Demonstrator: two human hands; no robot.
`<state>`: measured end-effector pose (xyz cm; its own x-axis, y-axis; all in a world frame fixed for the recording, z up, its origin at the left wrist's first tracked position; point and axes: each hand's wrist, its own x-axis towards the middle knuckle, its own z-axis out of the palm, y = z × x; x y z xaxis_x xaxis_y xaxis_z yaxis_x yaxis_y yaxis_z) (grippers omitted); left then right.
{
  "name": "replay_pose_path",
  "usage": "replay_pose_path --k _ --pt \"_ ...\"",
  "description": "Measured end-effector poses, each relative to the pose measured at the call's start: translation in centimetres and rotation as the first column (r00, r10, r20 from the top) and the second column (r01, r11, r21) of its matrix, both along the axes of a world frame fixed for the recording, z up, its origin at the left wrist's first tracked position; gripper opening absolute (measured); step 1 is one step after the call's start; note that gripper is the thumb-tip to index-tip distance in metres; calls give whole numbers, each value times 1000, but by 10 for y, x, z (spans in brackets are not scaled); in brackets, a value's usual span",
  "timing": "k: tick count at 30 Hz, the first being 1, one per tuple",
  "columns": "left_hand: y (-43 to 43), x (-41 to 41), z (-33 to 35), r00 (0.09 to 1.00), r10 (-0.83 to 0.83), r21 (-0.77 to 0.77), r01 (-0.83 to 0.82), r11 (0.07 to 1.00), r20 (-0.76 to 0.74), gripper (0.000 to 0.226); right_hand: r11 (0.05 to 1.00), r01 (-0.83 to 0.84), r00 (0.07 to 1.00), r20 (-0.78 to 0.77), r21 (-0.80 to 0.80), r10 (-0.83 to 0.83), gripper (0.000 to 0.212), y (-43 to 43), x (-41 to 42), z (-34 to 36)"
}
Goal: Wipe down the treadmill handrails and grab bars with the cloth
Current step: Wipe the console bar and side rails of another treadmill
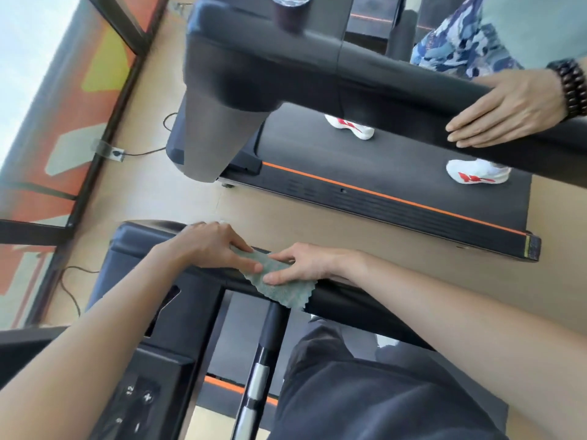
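Okay, green cloth lies draped over the near treadmill's black handrail, mid-scene. Left hand and right hand meet on it, fingers straight, slightly spread, pressing it down. Far right, another person's hand rests flat on the neighbouring treadmill's rail.

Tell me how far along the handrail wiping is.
Done: nothing can be confirmed; no rail looks visibly cleaner than another.
In hand: the left hand and right hand press the pale green cloth onto the black padded handrail, draped over it.
Left: the bare length of that rail beyond the cloth, and the black-and-silver grab bar below, which the cloth isn't touching.
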<state>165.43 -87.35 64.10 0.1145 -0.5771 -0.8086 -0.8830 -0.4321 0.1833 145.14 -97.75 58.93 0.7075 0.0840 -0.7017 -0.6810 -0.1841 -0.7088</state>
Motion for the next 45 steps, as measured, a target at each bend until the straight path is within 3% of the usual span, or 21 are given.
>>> replay_pose_path --k 2,7,11,13,16,20,22,29,36,41,45 --pt "4 16 3 1000 17 21 -18 1000 12 68 1000 -24 1000 10 -7 24 46 3 19 0" --pt "14 59 4 994 105 84 -103 991 -22 89 998 -62 998 22 11 62 49 9 58 -1" --pt "20 73 3 987 147 89 -141 986 -65 84 998 -67 998 11 -1 67 68 12 73 -7" --pt "20 70 0 991 129 76 -125 989 -44 81 998 -53 999 15 18 53 53 10 65 -2" --pt "14 56 -3 996 80 66 -78 995 -28 88 999 -3 1000 23 43 2 51 0 38 2" --pt "-5 10 -2 998 -28 48 30 998 -54 73 1000 0 1000 17 -25 0 79 -11 -6 -6" --pt "-15 -17 -3 994 -92 45 95 995 -66 71 999 11 1000 -2 -44 -12 83 -18 -34 -8" --pt "-51 -106 -18 973 -138 33 146 989 -187 73 992 125 991 -47 -32 -126 64 -44 -141 -1" --pt "-81 -189 -38 935 -283 -82 272 959 -212 93 988 94 992 -74 -122 -104 79 -68 -242 8" --pt "-106 -251 -38 881 -288 -44 293 955 -376 78 982 127 984 -103 -141 -142 79 -78 -305 11" --pt "-124 -295 -46 855 -266 -4 295 955 -445 67 970 199 970 -109 -143 -215 64 -87 -351 17"
